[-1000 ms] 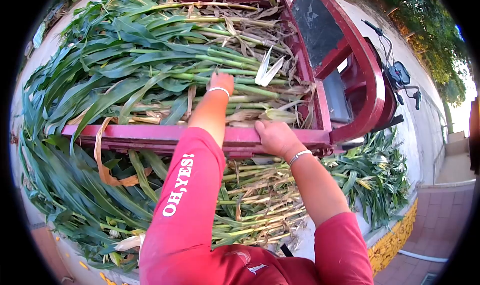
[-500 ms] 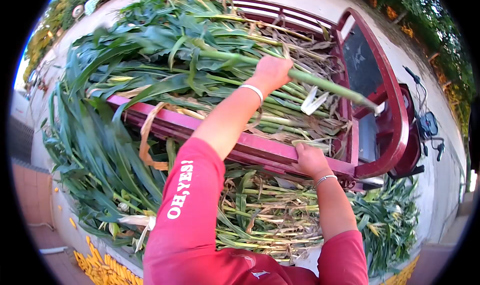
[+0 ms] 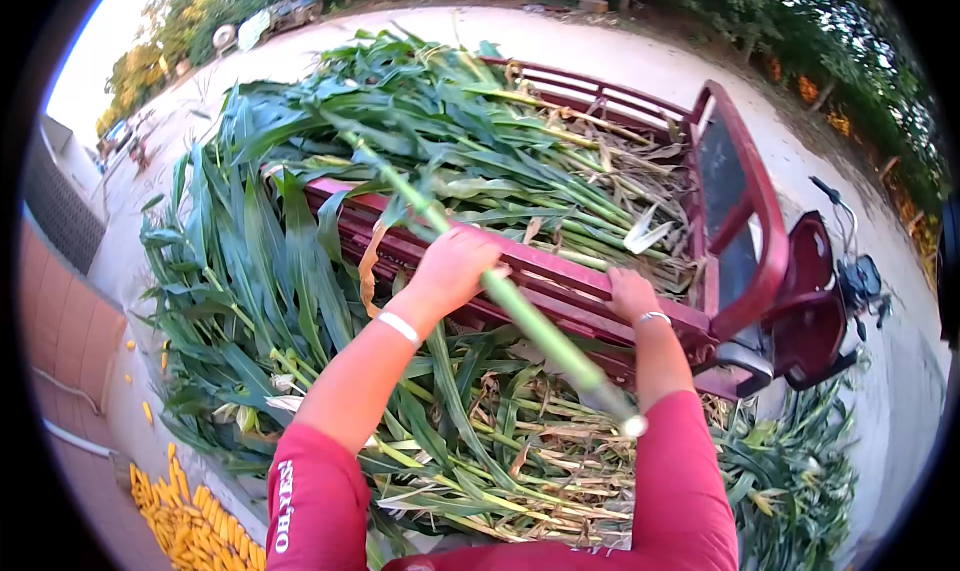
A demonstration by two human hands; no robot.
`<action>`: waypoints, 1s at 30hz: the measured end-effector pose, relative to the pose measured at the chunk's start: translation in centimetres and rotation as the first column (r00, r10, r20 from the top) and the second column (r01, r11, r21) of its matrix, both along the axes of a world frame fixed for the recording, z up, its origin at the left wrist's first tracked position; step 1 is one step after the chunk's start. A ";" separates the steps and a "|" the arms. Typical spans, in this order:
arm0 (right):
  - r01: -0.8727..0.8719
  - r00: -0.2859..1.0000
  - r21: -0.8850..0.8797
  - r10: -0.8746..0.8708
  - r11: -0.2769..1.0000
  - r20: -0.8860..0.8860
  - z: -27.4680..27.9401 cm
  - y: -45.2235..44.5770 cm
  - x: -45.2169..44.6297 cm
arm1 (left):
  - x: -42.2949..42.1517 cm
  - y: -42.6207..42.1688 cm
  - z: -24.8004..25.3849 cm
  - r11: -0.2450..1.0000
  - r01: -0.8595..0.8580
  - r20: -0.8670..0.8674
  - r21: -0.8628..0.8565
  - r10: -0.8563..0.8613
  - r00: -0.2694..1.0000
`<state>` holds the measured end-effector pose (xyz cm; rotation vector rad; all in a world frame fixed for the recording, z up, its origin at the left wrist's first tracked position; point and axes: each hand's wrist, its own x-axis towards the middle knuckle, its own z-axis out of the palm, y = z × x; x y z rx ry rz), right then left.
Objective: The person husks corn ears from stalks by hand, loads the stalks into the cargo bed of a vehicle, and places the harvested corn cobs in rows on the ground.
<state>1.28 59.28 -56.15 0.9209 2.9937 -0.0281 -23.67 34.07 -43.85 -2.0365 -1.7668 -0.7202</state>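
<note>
A long green corn stalk (image 3: 548, 339) is in my left hand (image 3: 456, 271), whose fingers are wrapped round it. Its pale cut end points toward me at the lower right, and its leafy top reaches up and left over the load. My right hand (image 3: 632, 295) grips the red side rail (image 3: 558, 264) of the cargo tricycle, near the front of its bed. Beyond both hands, the bed carries a heap of leafy corn stalks (image 3: 430, 131). Below the rail, a second pile of stalks (image 3: 540, 461) lies on the ground.
The tricycle's red front frame (image 3: 770, 261), seat (image 3: 808, 261) and handlebars (image 3: 860, 276) are at the right. Yellow corn cobs (image 3: 195, 521) lie on the ground at lower left, beside a brick wall (image 3: 65, 341). Trees (image 3: 800, 41) line the far side of the concrete.
My left hand has drawn the corn stalk from over the bed toward me, across the side rail. My right hand stays on the rail. The view has tilted up a little.
</note>
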 end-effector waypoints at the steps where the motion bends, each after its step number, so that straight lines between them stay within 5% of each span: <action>1: 0.077 0.996 0.034 -0.078 0.996 0.032 2.0 -2.0 0.1 | 0.4 -2.6 -0.5 0.999 -0.027 -0.030 -0.040 0.025 0.999; 2: 0.151 0.985 0.064 -0.155 0.986 0.073 4.0 -4.6 0.0 | 0.7 -4.9 -0.6 0.995 -0.056 -0.050 -0.085 0.051 0.997; 4: -0.107 0.982 0.095 0.121 0.990 -0.147 4.5 -7.9 0.3 | 1.4 -8.5 0.3 0.950 -0.157 -0.123 -0.270 0.128 0.984; 5: -0.186 0.961 -0.092 0.161 0.978 -0.226 4.9 -10.0 0.0 | 2.0 -10.0 1.0 0.959 -0.138 -0.049 -0.247 0.130 0.990; 7: -0.321 0.933 -0.630 0.123 0.707 -0.338 8.7 -15.2 0.0 | 3.2 -12.0 2.5 0.969 -0.127 -0.024 -0.211 0.125 0.992; 8: -0.330 0.941 -0.877 0.052 0.349 -0.334 12.8 -19.0 1.4 | 4.2 -12.9 3.4 0.969 -0.130 -0.031 -0.212 0.126 0.991; 10: -0.223 0.974 -0.975 0.052 0.018 -0.222 18.7 -25.5 5.1 | 7.2 -14.1 3.9 0.968 -0.122 -0.115 -0.220 0.099 0.988; 12: -0.116 0.987 -0.989 0.104 -0.095 -0.126 20.9 -30.1 8.5 | 12.5 -15.5 4.3 0.957 -0.094 -0.163 -0.275 0.050 0.985; 13: -0.075 0.992 -0.997 0.097 -0.022 -0.077 21.2 -32.2 10.5 | 15.5 -16.1 3.8 0.951 -0.059 -0.150 -0.303 0.014 0.989; 15: -0.036 0.995 -0.989 -0.102 -0.144 -0.022 18.1 -34.9 15.2 | 23.5 -17.8 3.2 0.927 0.035 -0.131 -0.374 -0.090 0.987; 16: -0.015 0.985 -0.945 -0.169 -0.326 0.042 13.7 -35.2 18.1 | 28.0 -18.8 3.3 0.904 0.094 -0.123 -0.418 -0.158 0.980; 17: -0.029 0.992 -0.998 -0.125 -0.055 -0.022 15.0 -37.1 21.4 | 32.5 -19.9 3.4 0.874 0.151 -0.108 -0.462 -0.225 0.968; 19: 0.223 0.959 -0.966 -0.208 0.127 0.194 16.9 -41.1 27.6 | 37.7 -21.2 -0.8 0.880 0.312 0.013 -0.358 -0.329 0.944; 22: 0.291 0.912 -0.860 -0.392 0.419 0.117 15.8 -43.5 35.6 | 39.2 -23.3 -0.4 0.827 0.548 0.051 -0.127 -0.547 0.836; 24: 0.301 0.921 -0.757 -0.382 0.580 0.074 11.6 -45.3 41.3 | 37.0 -24.7 2.0 0.826 0.556 0.358 -0.089 -0.495 0.792; 26: 0.451 0.865 -0.747 -0.445 0.488 0.231 11.4 -49.8 45.0 | 33.1 -25.1 2.1 0.934 0.331 0.572 -0.136 -0.198 0.796; 27: 0.388 0.903 -0.687 -0.401 0.615 0.151 9.7 -51.9 47.5 | 30.4 -25.0 0.7 0.975 0.188 0.724 -0.121 -0.043 0.689; 28: 0.500 0.839 -0.718 -0.475 0.484 0.264 9.4 -54.2 49.3 | 27.4 -24.7 -1.5 0.992 0.024 0.857 -0.127 0.098 0.506; 30: 0.422 0.831 -0.803 -0.535 0.421 0.156 8.2 -57.8 53.2 | 21.0 -23.6 -7.0 0.936 -0.289 0.964 -0.200 0.240 0.112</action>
